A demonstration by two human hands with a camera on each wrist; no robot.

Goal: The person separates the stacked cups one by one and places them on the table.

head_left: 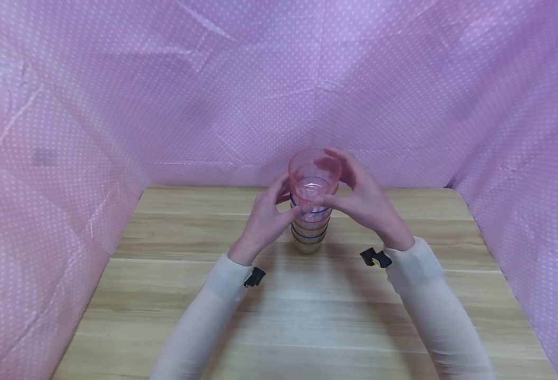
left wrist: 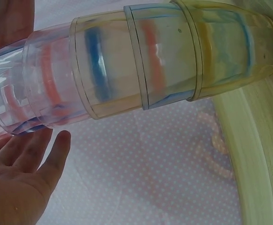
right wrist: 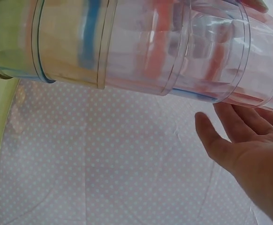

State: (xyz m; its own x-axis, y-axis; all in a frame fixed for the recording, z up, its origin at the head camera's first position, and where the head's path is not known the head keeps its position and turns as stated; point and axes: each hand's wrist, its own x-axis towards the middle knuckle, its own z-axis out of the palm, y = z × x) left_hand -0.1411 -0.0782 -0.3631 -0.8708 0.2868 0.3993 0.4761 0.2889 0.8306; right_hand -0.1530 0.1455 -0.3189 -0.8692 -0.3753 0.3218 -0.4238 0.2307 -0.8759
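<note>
A tall stack of see-through plastic cups [head_left: 309,230] stands upright on the table, nested one in another. A pink cup [head_left: 313,182] is at the top, over a blue-rimmed one. In the left wrist view a yellow cup [left wrist: 225,51] forms the base. My left hand [head_left: 267,219] holds the upper stack from the left, thumb in front and fingers behind. From the right, my right hand [head_left: 369,203] grips the pink top cup, with its thumb at the front and its fingers around the far side. The cups hide parts of both hands' fingers in the wrist views.
The stack stands toward the back of the wood-grain table [head_left: 174,295]. Pink dotted cloth [head_left: 222,105] hangs behind it and along both sides. Dark clips [head_left: 375,258] are at the cuffs of the light sleeves.
</note>
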